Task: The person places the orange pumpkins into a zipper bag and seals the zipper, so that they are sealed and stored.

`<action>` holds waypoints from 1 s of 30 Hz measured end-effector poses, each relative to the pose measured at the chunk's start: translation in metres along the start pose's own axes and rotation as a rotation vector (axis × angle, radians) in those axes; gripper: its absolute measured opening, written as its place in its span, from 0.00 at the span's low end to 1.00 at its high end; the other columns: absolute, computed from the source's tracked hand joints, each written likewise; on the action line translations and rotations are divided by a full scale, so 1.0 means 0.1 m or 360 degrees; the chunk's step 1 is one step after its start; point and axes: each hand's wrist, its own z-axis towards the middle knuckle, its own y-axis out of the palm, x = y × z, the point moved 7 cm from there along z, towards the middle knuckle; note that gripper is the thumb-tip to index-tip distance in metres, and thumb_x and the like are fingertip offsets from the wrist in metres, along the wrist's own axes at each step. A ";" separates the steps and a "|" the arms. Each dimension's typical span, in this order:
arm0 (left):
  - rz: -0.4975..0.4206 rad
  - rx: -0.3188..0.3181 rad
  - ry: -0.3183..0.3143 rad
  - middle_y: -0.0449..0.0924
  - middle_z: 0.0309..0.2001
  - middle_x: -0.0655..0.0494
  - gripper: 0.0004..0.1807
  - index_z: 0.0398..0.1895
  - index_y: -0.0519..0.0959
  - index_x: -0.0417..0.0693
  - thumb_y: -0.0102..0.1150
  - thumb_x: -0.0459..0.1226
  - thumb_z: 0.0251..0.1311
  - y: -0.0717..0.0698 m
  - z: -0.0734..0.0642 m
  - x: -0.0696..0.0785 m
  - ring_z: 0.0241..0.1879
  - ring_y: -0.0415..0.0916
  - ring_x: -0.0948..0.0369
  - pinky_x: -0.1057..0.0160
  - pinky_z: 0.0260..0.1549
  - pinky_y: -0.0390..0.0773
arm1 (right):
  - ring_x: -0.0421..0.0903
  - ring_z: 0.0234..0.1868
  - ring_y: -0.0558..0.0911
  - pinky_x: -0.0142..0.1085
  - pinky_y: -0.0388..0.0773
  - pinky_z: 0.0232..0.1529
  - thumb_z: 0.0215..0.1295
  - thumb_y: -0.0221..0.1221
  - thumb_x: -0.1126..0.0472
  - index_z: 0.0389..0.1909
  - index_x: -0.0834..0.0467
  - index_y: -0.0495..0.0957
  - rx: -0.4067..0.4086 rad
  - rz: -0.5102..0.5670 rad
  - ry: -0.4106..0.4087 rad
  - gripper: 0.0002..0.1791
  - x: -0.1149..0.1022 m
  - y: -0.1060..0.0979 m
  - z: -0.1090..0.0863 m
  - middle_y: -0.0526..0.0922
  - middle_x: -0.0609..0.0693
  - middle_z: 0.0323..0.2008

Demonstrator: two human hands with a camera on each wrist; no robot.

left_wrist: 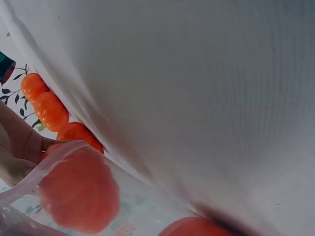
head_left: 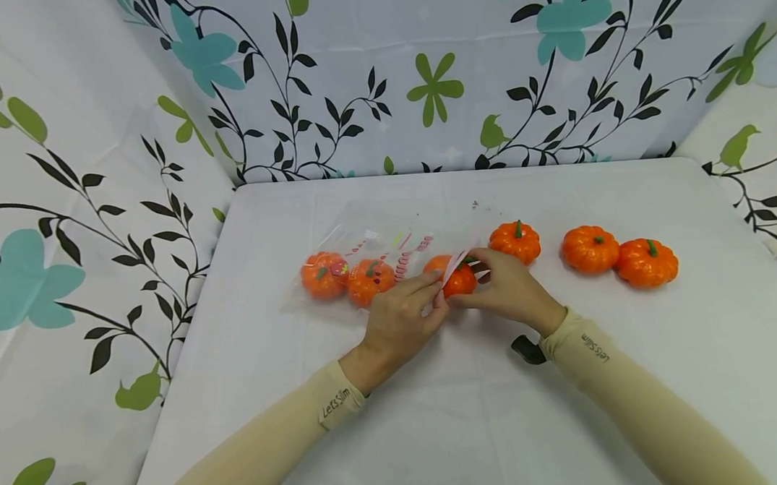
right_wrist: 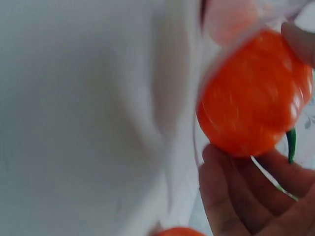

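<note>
A clear plastic bag with pink print lies on the table, two small orange pumpkins inside its left part. My left hand pinches the edge of the bag's mouth. At that mouth my right hand grips a third pumpkin with a green stem, fingers and thumb around its sides. Part of this pumpkin is behind the bag's film; in the left wrist view the pumpkin shows blurred through the plastic.
To the right of the bag stand three loose pumpkins: one just beyond the right hand, and two side by side farther right. A white cloth covers the table. Patterned curtains hang behind and at the sides.
</note>
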 end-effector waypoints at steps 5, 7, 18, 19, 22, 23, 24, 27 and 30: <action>-0.0001 0.0014 0.0036 0.88 0.42 0.48 0.08 0.36 0.90 0.37 0.66 0.31 0.54 0.00 -0.01 0.02 0.44 0.87 0.57 0.64 0.44 0.84 | 0.49 0.43 0.80 0.42 0.82 0.43 0.48 0.76 0.52 0.56 0.59 0.77 0.0088 -0.0010 0.0016 0.34 0.02 0.11 0.06 0.84 0.50 0.48; -0.0009 0.0017 0.0044 0.88 0.42 0.48 0.08 0.36 0.90 0.38 0.66 0.31 0.54 0.01 -0.01 0.03 0.44 0.87 0.57 0.64 0.44 0.84 | 0.50 0.40 0.79 0.41 0.80 0.39 0.47 0.75 0.54 0.60 0.61 0.76 0.0106 -0.0043 0.0003 0.38 0.01 0.15 0.09 0.84 0.52 0.50; -0.0035 0.0047 0.0117 0.88 0.44 0.50 0.09 0.37 0.90 0.39 0.65 0.30 0.52 0.03 -0.04 0.09 0.45 0.86 0.59 0.66 0.47 0.82 | 0.55 0.57 0.80 0.50 0.76 0.61 0.55 0.73 0.58 0.66 0.62 0.73 0.0183 -0.0193 -0.0200 0.37 -0.13 0.29 0.26 0.81 0.58 0.58; -0.0040 0.0047 0.0120 0.88 0.44 0.50 0.10 0.37 0.90 0.39 0.65 0.30 0.52 0.03 -0.03 0.09 0.45 0.86 0.59 0.67 0.47 0.82 | 0.56 0.59 0.79 0.51 0.75 0.62 0.55 0.72 0.58 0.66 0.63 0.72 0.0186 -0.0198 -0.0217 0.38 -0.14 0.30 0.27 0.80 0.59 0.60; -0.0042 0.0043 0.0128 0.88 0.45 0.51 0.10 0.38 0.90 0.38 0.65 0.30 0.52 0.03 -0.03 0.10 0.45 0.86 0.59 0.67 0.47 0.82 | 0.59 0.65 0.74 0.53 0.68 0.68 0.55 0.71 0.61 0.69 0.67 0.67 0.0190 -0.0169 -0.0272 0.40 -0.17 0.32 0.28 0.74 0.64 0.64; -0.0043 0.0040 0.0129 0.88 0.45 0.51 0.10 0.38 0.90 0.38 0.65 0.30 0.52 0.03 -0.03 0.11 0.45 0.86 0.59 0.67 0.47 0.81 | 0.60 0.66 0.72 0.53 0.66 0.69 0.55 0.71 0.62 0.70 0.68 0.65 0.0187 -0.0167 -0.0294 0.42 -0.17 0.33 0.29 0.73 0.65 0.66; -0.0043 0.0036 0.0130 0.88 0.45 0.51 0.10 0.38 0.90 0.38 0.65 0.30 0.53 0.03 -0.03 0.11 0.46 0.86 0.59 0.67 0.47 0.81 | 0.61 0.68 0.71 0.53 0.64 0.70 0.55 0.71 0.62 0.70 0.69 0.63 0.0177 -0.0161 -0.0309 0.43 -0.18 0.34 0.30 0.71 0.66 0.66; -0.0040 0.0027 0.0129 0.88 0.45 0.50 0.11 0.39 0.89 0.38 0.65 0.30 0.53 0.03 -0.03 0.11 0.46 0.86 0.59 0.67 0.48 0.81 | 0.61 0.69 0.69 0.53 0.61 0.72 0.57 0.69 0.64 0.71 0.70 0.61 0.0138 -0.0127 -0.0324 0.43 -0.17 0.36 0.33 0.71 0.66 0.66; -0.0040 0.0019 0.0122 0.88 0.45 0.50 0.11 0.39 0.89 0.38 0.65 0.30 0.53 0.03 -0.03 0.10 0.46 0.86 0.59 0.67 0.49 0.80 | 0.61 0.70 0.68 0.54 0.60 0.72 0.58 0.68 0.64 0.72 0.69 0.60 0.0087 -0.0110 -0.0298 0.43 -0.14 0.37 0.34 0.69 0.66 0.68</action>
